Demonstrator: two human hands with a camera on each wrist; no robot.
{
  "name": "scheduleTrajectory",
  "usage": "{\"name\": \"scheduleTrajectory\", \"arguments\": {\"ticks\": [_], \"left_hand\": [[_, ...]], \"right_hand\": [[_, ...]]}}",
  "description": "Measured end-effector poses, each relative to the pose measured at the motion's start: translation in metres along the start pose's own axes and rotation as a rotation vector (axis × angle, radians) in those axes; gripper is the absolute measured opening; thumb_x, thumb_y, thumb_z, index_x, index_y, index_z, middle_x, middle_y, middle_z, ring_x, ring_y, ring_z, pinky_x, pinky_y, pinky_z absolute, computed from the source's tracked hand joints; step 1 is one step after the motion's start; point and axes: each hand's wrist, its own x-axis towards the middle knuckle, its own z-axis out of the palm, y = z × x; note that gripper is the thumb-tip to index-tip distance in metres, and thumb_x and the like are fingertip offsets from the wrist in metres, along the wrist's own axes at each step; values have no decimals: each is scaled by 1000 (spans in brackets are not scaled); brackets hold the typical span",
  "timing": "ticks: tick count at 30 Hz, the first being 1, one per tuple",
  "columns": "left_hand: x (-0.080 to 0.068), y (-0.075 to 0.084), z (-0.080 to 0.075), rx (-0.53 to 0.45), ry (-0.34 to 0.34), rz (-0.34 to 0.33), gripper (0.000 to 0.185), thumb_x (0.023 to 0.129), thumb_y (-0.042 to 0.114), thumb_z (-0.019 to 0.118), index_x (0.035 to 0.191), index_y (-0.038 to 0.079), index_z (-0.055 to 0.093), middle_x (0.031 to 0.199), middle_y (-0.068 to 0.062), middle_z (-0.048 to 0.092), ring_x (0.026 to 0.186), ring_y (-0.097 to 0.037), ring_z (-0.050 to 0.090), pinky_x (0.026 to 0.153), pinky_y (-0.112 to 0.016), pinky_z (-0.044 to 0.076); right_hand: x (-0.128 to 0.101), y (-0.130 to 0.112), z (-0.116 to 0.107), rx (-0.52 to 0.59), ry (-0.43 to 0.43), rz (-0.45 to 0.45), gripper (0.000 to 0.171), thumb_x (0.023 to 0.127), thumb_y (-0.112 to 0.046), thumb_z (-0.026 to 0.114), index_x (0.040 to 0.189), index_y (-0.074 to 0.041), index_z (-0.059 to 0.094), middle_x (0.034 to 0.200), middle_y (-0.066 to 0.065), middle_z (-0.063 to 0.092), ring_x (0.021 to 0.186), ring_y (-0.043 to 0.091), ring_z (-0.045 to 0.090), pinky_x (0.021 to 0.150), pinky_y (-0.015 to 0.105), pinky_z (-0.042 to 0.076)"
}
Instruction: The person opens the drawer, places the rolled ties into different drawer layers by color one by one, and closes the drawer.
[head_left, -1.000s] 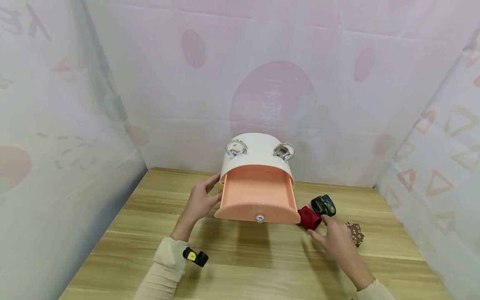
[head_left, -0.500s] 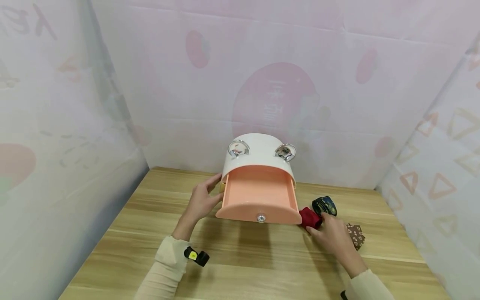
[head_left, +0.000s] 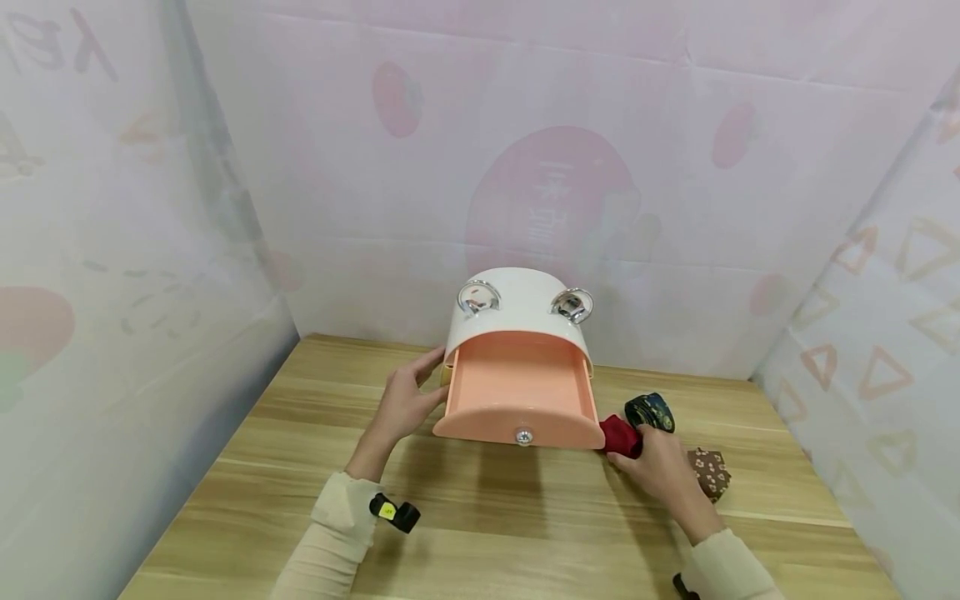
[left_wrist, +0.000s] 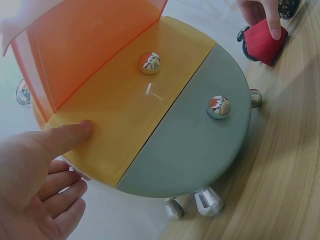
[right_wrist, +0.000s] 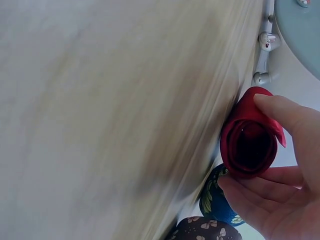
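Note:
A small round-topped drawer cabinet point(head_left: 517, 292) with a white shell stands at the table's back, its peach drawer point(head_left: 521, 387) pulled out. My left hand point(head_left: 405, 404) holds the cabinet's left edge; in the left wrist view its thumb presses the yellow drawer front point(left_wrist: 125, 105), fingers round the side. Right of the cabinet, my right hand point(head_left: 660, 467) grips a rolled red necktie point(right_wrist: 255, 107), thumb on one side and fingers on the other. A rolled navy patterned necktie point(head_left: 654, 410) lies just behind it. Beside the hand is a brown floral necktie point(head_left: 710, 473), partly hidden.
Below the yellow front is a grey-green drawer point(left_wrist: 195, 135) with a round silver knob point(left_wrist: 218, 107). Silver feet point(left_wrist: 208, 201) carry the cabinet. Printed white cloth walls point(head_left: 555, 192) stand behind and at both sides of the wooden table point(head_left: 480, 533).
My right hand has moved slightly left, and its thumb and fingers have closed on the red necktie. The left hand stays at the cabinet. The head view has shifted a little.

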Motion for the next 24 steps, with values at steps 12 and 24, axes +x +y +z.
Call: {"name": "scheduleTrajectory", "arguments": {"ticks": [12, 24], "left_hand": [[2, -1, 3, -10, 4, 12, 65, 93, 10, 82, 152, 3, 55, 155, -19, 57, 148, -36, 51, 124, -49, 43], [2, -3, 3, -15, 3, 14, 66, 93, 12, 82, 153, 3, 55, 155, -19, 57, 148, -36, 51, 124, -51, 43]], "right_hand": [[4, 3, 2, -2, -13, 21, 55, 84, -35, 90, 108, 10, 68, 84, 14, 72, 70, 20, 62, 53, 28, 49], [4, 3, 2, 27, -7, 41, 58, 83, -32, 89, 114, 12, 68, 91, 19, 74, 75, 24, 65, 59, 35, 57]]}}
